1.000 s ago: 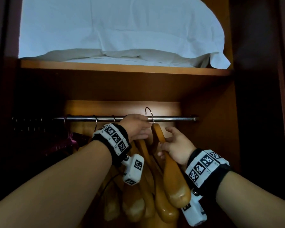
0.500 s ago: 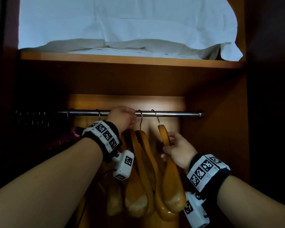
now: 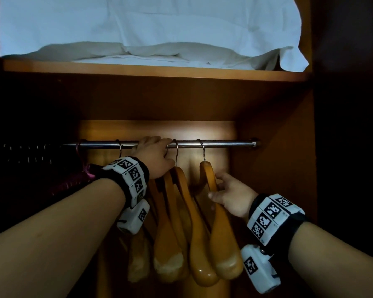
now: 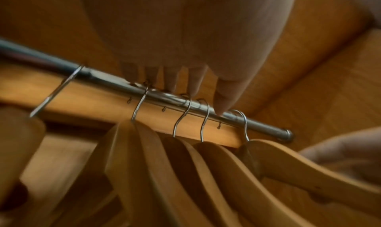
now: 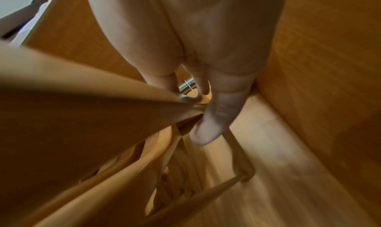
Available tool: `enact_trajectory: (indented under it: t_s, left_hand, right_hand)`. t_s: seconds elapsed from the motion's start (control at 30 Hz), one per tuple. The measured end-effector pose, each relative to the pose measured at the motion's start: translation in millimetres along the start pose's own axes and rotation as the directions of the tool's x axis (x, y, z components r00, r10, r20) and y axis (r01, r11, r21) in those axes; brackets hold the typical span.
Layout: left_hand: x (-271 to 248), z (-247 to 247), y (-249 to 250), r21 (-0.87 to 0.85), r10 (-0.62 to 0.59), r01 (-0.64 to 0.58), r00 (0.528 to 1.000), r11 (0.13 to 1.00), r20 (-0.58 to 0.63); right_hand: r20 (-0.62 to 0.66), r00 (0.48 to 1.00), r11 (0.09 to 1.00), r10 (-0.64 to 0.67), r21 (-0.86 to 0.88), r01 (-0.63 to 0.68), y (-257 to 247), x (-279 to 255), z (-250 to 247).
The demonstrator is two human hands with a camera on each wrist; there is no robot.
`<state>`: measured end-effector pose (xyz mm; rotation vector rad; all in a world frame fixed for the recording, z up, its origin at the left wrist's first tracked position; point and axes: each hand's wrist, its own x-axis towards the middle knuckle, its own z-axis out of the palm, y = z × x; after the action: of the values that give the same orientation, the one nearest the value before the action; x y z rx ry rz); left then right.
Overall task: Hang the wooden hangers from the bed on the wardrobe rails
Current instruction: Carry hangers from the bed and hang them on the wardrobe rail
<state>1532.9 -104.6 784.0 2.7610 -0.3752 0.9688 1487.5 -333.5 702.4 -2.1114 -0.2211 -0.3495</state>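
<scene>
Head view: at centre left of the frame, the left hand (image 3: 153, 157) lays nearly straight fingers on the metal rail (image 3: 224, 144), among the hooks of the wooden hangers (image 3: 168, 250) clustered below it. Just right of these, the rightmost hanger (image 3: 224, 250) hangs hooked on the rail, its near arm grasped between thumb and fingers of the right hand (image 3: 233, 195).

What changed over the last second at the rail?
The right hand lowered the wooden hanger so its hook, above the rail a second ago, now sits over it, right of the other hangers. That hand still pinches the hanger. The left hand stayed at the rail; the white pillow on the shelf is unchanged.
</scene>
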Motion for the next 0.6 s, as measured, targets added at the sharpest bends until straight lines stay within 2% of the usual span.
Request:
enact_trajectory:
  t_s: [0.23, 0.6]
  left_hand:
    - [-3, 7, 3, 0.044, 0.007, -0.01, 0.998, 0.999, 0.063]
    - [-6, 7, 13, 0.036, -0.019, 0.015, 0.993, 0.999, 0.116]
  right_hand:
    - [0.067, 0.996, 0.983, 0.054, -0.177, -0.041, 1, -9, -9]
    - [0.089, 0.991, 0.979, 0.097, -0.189, -0.079, -8, -27, -13]
